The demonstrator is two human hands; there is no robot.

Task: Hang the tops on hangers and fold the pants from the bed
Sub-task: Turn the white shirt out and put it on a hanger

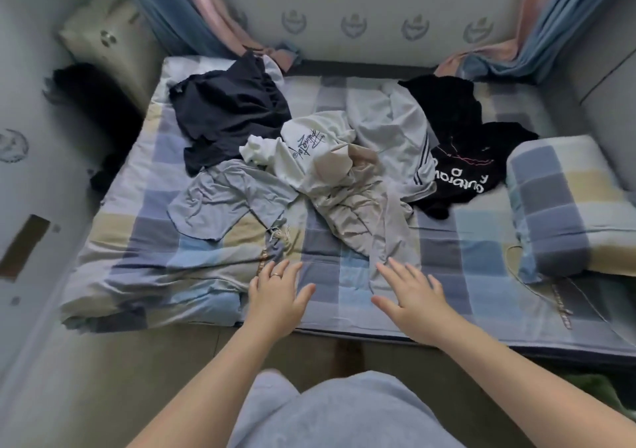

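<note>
We're looking down on the bed [148, 241], its sheet checked in blue, grey and cream, and the clothes lie in a loose heap across the middle. At the far left of the heap there's a navy top [227, 114], crumpled up near the wall. Just below it a pale grey garment [223, 200] lies flatter on the sheet. Dead centre, a white top [309, 151] with a script print sits on a beige garment [351, 206], whose long end trails down toward the near edge. Next to it we have a light grey piece [395, 131] with dark side stripes, then a black top [464, 162] with white lettering, just beside the checked pillow [564, 206]. Now the hands, both out over the near part of the sheet. The left hand [278, 292], a ring [276, 275] on one finger, has its fingers straight and slightly spread, grasping nothing. The right hand [413, 296] is fanned out and released too, fingertips over the trailing end of the beige garment. Whether they actually touch the cloth, we cannot tell.
</note>
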